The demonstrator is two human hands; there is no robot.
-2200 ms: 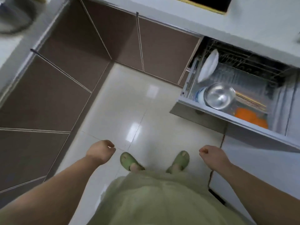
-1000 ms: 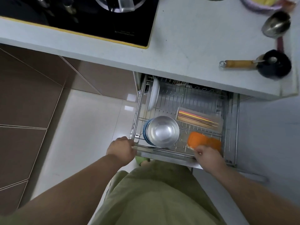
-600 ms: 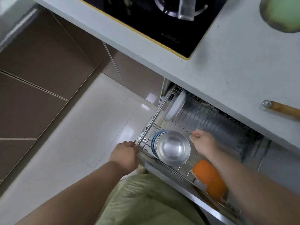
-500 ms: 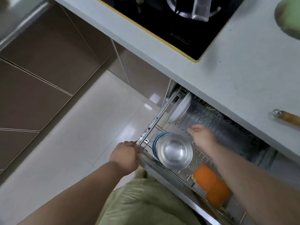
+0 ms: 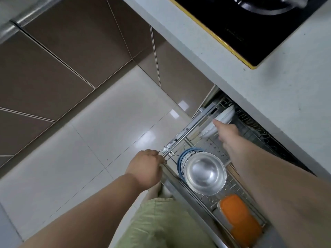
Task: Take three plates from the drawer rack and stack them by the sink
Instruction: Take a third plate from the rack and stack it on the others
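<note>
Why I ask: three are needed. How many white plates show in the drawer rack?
1 white plate, on edge at the drawer rack's back left, at the right hand's fingertips. More may be nested against it or under the counter.

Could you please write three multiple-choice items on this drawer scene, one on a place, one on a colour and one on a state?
1. Where is the left hand?
A. on the front left corner of the drawer rack
B. on the cooktop
C. inside the steel bowl

2. What colour is the container at the front right of the rack?
A. green
B. orange
C. white

3. What is the right hand doing?
A. resting on the counter
B. lifting the steel bowl
C. reaching to the white plates standing at the back of the rack

Answers:
1. A, its fingers curl over the rack's front corner.
2. B, it shows bright orange beside the steel bowl.
3. C, its fingertips are at the plates' rim, though a closed grip cannot be told.
</note>
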